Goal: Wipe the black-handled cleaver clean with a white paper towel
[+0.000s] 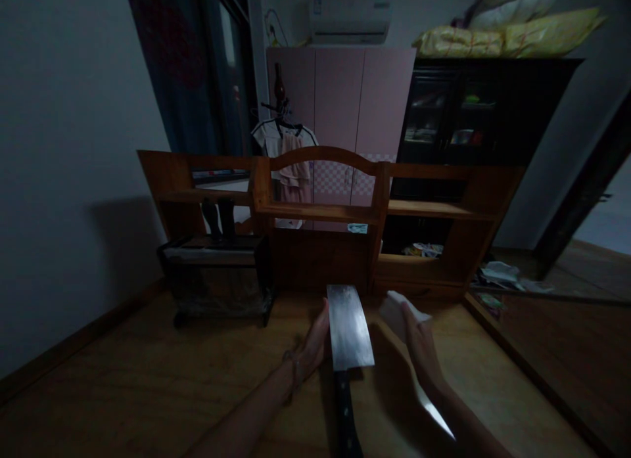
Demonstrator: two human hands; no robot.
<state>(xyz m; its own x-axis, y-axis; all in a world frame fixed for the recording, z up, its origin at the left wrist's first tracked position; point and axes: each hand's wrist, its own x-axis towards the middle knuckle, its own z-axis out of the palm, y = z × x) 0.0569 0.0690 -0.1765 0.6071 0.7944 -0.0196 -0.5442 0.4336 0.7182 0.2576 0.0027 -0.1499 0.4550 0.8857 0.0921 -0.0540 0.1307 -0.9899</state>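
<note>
A cleaver (pixel 349 336) lies on the wooden desk (pixel 148 392), its broad steel blade pointing away from me and its dark handle (pixel 346 418) toward me. My left hand (pixel 314 345) rests against the blade's left edge, fingers stretched out along it and holding nothing. To the right of the blade, slightly apart from it, my right hand (pixel 420 343) is closed on a white folded cloth or tissue (pixel 397 310). The room is dim.
A dark knife rack (pixel 217 274) with two handles sticking up stands at the back left of the desk. A wooden shelf unit (pixel 320 208) runs along the desk's back edge. The wall is on the left. Beyond are a pink wardrobe and a dark cabinet.
</note>
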